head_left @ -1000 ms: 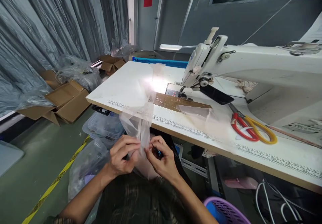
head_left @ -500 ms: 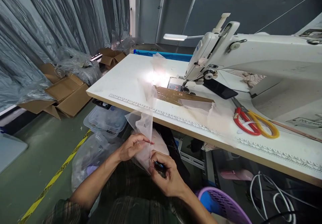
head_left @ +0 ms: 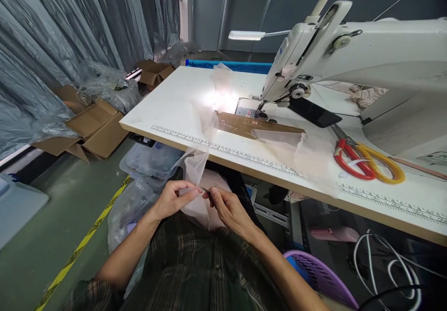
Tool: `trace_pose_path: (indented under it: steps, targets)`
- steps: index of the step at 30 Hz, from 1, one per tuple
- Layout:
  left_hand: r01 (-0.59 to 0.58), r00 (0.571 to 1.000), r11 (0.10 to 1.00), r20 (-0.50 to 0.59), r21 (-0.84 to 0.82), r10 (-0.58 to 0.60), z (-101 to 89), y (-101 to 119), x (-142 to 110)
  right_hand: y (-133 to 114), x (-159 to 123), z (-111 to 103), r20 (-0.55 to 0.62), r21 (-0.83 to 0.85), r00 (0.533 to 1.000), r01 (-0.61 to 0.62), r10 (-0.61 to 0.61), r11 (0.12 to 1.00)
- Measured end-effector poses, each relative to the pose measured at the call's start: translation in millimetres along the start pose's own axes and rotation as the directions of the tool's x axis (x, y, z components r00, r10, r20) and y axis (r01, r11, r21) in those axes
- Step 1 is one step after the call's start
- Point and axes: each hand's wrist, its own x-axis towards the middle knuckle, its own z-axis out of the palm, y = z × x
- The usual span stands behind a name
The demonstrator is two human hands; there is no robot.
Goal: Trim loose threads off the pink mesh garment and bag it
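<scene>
My left hand (head_left: 177,197) pinches the edge of a sheer whitish fabric (head_left: 196,164) between thumb and fingertips. That fabric hangs over the table's front edge, and its lower part gathers in my lap. Just to the right, my right hand (head_left: 226,206) is closed around small dark thread snips (head_left: 206,191). Their points face left, close to my left fingertips and the fabric edge; the rest of the snips is hidden in my palm. On the table, a brown template (head_left: 240,124) lies in front of the sewing machine (head_left: 296,64), partly under pale sheer fabric.
Scissors with red and yellow handles (head_left: 366,159) and a black phone (head_left: 312,112) lie right of the needle. Below the white table (head_left: 164,99) are a clear plastic box (head_left: 148,159), a purple basket (head_left: 321,273) and white cables (head_left: 373,264). Cardboard boxes (head_left: 99,129) stand on the floor at left.
My right hand has turned, bringing the snips' points out beside my left fingertips. My left hand has shifted slightly left and down the view. The camera view has moved a little.
</scene>
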Motion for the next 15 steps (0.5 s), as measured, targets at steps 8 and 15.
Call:
trace_pose_path:
  steps: [8, 15]
  targets:
    - [0.024, 1.0, 0.999, -0.015, -0.049, -0.024, -6.3, -6, -1, -3, 12, 3, 0.051, -0.153, 0.98, 0.199, -0.193, 0.968]
    - [0.035, 0.999, 0.996, -0.012, -0.081, -0.036, -10.4, -8, -2, -2, 22, 6, 0.086, -0.176, 0.962, 0.269, -0.258, 0.947]
